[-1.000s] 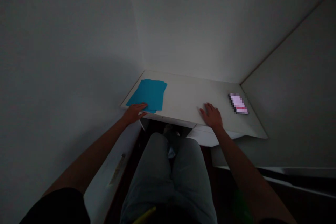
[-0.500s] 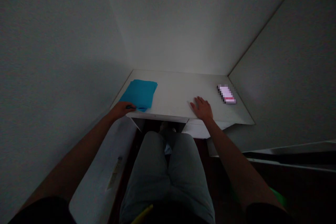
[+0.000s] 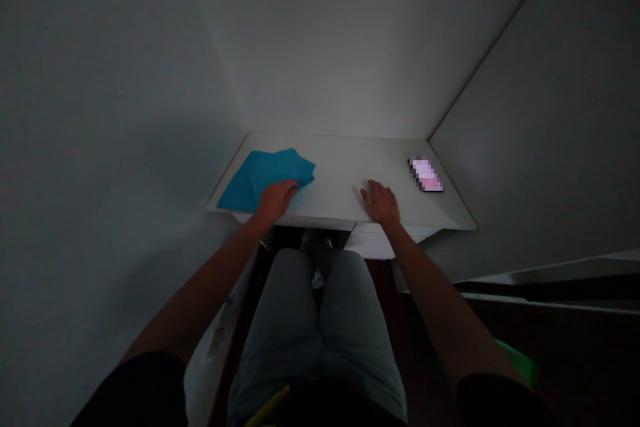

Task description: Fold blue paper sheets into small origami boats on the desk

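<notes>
My left hand (image 3: 278, 201) is closed, thumb and fingers together, on the near edge of a blue sheet (image 3: 281, 165) that looks like paper. This sheet is turned askew and partly lifted, with its corners pointing right. Under it, to the left, more blue sheet (image 3: 235, 193) lies flat on the white desk (image 3: 340, 167). Something small and dark shows at my left fingertips; I cannot make out what it is. My right hand (image 3: 383, 203) rests palm down on the desktop near the front edge, fingers spread, holding nothing.
A phone (image 3: 427, 175) with a lit, pixelated screen lies at the desk's right side. Walls stand close at the left, back and right. Below the front edge is a white drawer (image 3: 370, 244). A green object (image 3: 520, 363) is at the lower right.
My left hand has moved right from the desk's front left corner, drawing the upper blue sheet rightward and turning it. My right hand stays in place on the desk.
</notes>
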Available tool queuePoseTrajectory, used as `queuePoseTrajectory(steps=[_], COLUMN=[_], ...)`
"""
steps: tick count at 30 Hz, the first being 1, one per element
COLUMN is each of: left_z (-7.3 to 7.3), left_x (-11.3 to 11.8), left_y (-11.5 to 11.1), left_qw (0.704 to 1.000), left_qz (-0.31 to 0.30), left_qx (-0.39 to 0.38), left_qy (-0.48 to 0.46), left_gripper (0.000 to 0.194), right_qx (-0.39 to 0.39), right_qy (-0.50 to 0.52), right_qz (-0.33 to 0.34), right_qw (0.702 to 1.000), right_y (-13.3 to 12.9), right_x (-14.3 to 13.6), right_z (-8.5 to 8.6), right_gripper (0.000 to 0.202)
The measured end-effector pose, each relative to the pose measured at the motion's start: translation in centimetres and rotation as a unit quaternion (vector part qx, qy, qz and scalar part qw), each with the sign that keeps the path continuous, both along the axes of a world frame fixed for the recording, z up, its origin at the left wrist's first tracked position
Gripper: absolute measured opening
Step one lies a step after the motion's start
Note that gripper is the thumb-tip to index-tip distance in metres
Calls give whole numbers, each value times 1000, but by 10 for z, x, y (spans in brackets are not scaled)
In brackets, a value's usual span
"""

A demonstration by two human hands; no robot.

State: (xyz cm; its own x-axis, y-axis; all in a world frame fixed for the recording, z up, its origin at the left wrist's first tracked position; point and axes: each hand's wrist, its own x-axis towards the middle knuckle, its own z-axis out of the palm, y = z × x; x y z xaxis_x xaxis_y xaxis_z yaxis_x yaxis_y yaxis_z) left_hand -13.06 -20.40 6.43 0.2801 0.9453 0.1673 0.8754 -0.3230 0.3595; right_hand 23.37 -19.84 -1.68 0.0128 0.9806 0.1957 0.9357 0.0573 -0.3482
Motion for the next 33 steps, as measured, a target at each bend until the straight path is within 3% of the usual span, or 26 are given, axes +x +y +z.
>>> queuePoseTrajectory(steps=[4, 7, 10, 15, 17, 19, 21, 23, 27, 33], left_z=[-22, -32, -33, -27, -27, -27, -28, -29, -33, -40], left_x=[90, 122, 125, 101, 87, 72, 58, 47, 43, 40], left_y=[-17, -30, -31, -28, -30, -31, -29, -23, -3, 27], left_qw=[989, 975, 963, 957, 973, 996, 996, 985, 982, 971], left_qz=[-131, -206, -247, -276, -221, -79, 80, 156, 147, 179], left_qx=[-18, -12, -23, -28, -6, 5, -16, -49, -92, -161], left_qy=[61, 84, 101, 87, 62, 45, 46, 62, 78, 0], left_gripper=[33, 34, 33, 38, 57, 67, 70, 70, 69, 68], right_qx=[-13, -26, -30, -6, 5, 11, 14, 14, -13, -19], right_qy=[36, 41, 23, 53, 62, 53, 32, 7, -44, -29], right_qz=[4, 17, 30, 44, 61, 93, 120, 135, 164, 155], right_qw=[999, 999, 999, 998, 996, 994, 992, 991, 985, 987], right_y=[-1, -3, -5, -6, -8, -9, -11, -12, -12, -12], right_x=[3, 4, 4, 4, 4, 5, 6, 6, 4, 3], right_z=[4, 8, 11, 12, 13, 13, 14, 15, 16, 17], right_gripper=[75, 70, 68, 65, 64, 64, 62, 59, 53, 52])
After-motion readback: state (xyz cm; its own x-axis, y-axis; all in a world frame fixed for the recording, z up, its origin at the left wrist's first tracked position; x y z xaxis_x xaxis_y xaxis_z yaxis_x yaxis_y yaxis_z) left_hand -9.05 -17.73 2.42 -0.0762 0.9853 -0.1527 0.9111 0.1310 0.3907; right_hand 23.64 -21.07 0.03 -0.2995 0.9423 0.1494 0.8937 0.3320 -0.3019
